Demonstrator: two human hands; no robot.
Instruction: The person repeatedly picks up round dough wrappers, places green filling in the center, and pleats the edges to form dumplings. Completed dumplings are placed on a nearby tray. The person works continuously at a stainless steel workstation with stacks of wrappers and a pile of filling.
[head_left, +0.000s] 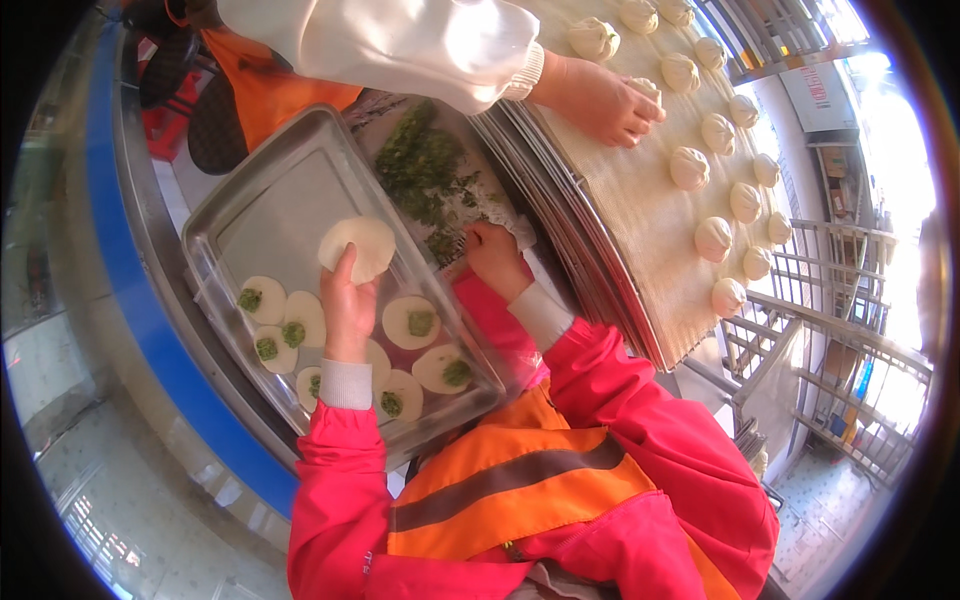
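Observation:
My left hand (350, 311) holds a round, flat dough wrapper (360, 244) over the shallow tray (255, 195), thumb on top. Below it in the tray lie several more wrappers (409, 322), most with a small mound of chopped green filling (455, 373) on them. Just beyond the tray's right side, my right hand (496, 259) is curled at the near edge of a heap of chopped greens (424, 161). Whether its fingers grip anything is hidden from this angle.
Another person's hand (600, 101), in a white sleeve, holds a bun over a mesh-lined rack (600, 195). Rows of pleated raw buns (713, 239) sit there. Metal racks (832, 292) stand on the right. A blue strip (135, 300) runs along the left counter edge.

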